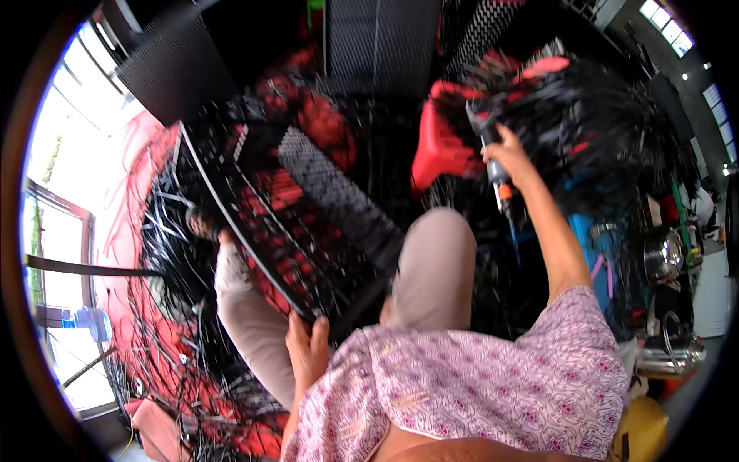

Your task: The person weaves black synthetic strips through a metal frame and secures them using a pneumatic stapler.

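Observation:
My right hand [509,158] is raised on the right, fingers wrapped round a grey and black handheld power tool [483,119]. The tool has an orange ring, and a long thin bit points down from it. Low and left of centre, my left hand [308,344] grips the near end of a long black frame [232,219] with a pale edge. The frame lies slanted across my lap, with black strips strung across it in part. Beside it runs a dark woven panel [331,185], apparently part of the same piece. The bit is well apart from the frame.
Loose black strips [173,231] lie tangled over red sheeting [131,200] on the left. A red plastic stool or bin [433,150] and a heap of black strips [593,115] stand ahead right. Woven panels [381,46] stand at the back. Metal pots [663,254] are far right.

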Motion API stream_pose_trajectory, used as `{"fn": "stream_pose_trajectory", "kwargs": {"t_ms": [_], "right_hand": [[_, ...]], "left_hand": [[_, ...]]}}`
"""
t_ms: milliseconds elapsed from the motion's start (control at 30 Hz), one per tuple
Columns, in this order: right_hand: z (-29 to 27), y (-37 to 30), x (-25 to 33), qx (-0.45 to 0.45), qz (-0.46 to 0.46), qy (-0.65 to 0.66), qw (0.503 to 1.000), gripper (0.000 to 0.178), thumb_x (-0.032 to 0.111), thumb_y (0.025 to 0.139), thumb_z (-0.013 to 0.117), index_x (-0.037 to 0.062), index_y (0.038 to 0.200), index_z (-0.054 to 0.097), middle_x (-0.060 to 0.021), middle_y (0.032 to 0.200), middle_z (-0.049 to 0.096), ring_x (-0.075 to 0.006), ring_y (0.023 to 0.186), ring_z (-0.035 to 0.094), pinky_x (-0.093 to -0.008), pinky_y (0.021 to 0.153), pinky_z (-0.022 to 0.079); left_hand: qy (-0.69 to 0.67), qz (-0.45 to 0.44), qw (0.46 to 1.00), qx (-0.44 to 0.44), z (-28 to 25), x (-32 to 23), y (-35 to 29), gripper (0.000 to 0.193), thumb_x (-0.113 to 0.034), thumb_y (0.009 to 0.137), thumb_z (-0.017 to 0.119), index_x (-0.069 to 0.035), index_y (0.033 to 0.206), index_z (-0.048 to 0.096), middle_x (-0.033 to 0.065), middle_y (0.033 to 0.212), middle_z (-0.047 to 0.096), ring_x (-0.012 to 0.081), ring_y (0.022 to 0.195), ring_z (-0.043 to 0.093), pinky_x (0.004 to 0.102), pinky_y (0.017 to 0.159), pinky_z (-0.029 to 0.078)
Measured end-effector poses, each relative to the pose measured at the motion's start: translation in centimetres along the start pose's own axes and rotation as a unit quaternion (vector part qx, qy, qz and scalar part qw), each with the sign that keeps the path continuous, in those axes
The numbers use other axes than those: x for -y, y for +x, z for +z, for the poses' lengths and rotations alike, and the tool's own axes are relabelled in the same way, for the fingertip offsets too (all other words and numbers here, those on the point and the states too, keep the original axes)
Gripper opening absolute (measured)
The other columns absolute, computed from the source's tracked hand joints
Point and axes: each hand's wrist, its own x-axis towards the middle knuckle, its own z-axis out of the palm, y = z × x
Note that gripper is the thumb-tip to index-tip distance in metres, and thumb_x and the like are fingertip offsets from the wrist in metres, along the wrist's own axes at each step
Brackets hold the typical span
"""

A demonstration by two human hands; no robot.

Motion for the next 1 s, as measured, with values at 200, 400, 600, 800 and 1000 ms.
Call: {"fn": "stream_pose_trajectory", "kwargs": {"t_ms": [200,400,600,800,1000], "right_hand": [[3.0,10.8,-2.6,-0.11,0.044,-0.436,0.892,0.085,0.012,0.075,0.073,-0.0006,0.151,0.038,-0.0287,0.126,0.066,-0.0413,0.118,0.064,-0.0449,0.101,0.051],[3.5,15.8,-10.9,-0.129,0.077,-0.553,0.819,0.055,0.012,0.089,0.066,0.0062,0.14,0.044,-0.0234,0.136,0.058,-0.0407,0.124,0.059,-0.0532,0.103,0.047],[5.3,11.7,-9.9,-0.156,-0.035,-0.558,0.814,0.07,0.023,0.086,0.077,0.0083,0.145,0.042,-0.0168,0.142,0.052,-0.0367,0.133,0.048,-0.0528,0.111,0.038],[10.0,2.8,-5.4,-0.142,-0.315,-0.437,0.831,0.054,0.02,0.082,0.079,0.0015,0.128,0.057,-0.0185,0.136,0.055,-0.0387,0.126,0.053,-0.0479,0.108,0.043],[15.4,-11.5,-3.8,-0.049,-0.324,-0.386,0.862,0.048,0.018,0.084,0.076,0.0037,0.127,0.059,-0.019,0.135,0.056,-0.0378,0.126,0.054,-0.0471,0.107,0.042]], "left_hand": [[-0.018,-0.04,0.999,-0.005,0.4,-0.7,-0.5,0.023,-0.015,0.094,0.065,0.001,0.106,0.056,0.0058,0.08,0.062,0.0126,0.072,0.052,0.0292,0.067,0.045],[-0.08,-0.03,0.996,-0.013,1.0,1.0,-0.1,0.021,-0.014,0.094,0.063,-0.001,0.109,0.055,0.0029,0.086,0.061,0.0104,0.076,0.05,0.028,0.067,0.044],[-0.169,-0.034,0.985,0.002,1.1,0.8,-0.2,0.026,-0.011,0.094,0.065,-0.002,0.117,0.055,-0.0028,0.09,0.059,0.0049,0.076,0.048,0.0215,0.067,0.04],[-0.18,-0.027,0.983,0.007,0.8,1.2,-0.2,0.021,-0.008,0.093,0.067,-0.003,0.111,0.057,-0.004,0.089,0.059,0.0034,0.075,0.047,0.0197,0.068,0.038],[-0.196,0.006,0.98,0.017,0.6,0.7,-0.4,0.018,-0.009,0.094,0.066,-0.002,0.108,0.057,-0.0032,0.09,0.06,0.0048,0.079,0.05,0.0222,0.07,0.042]]}}
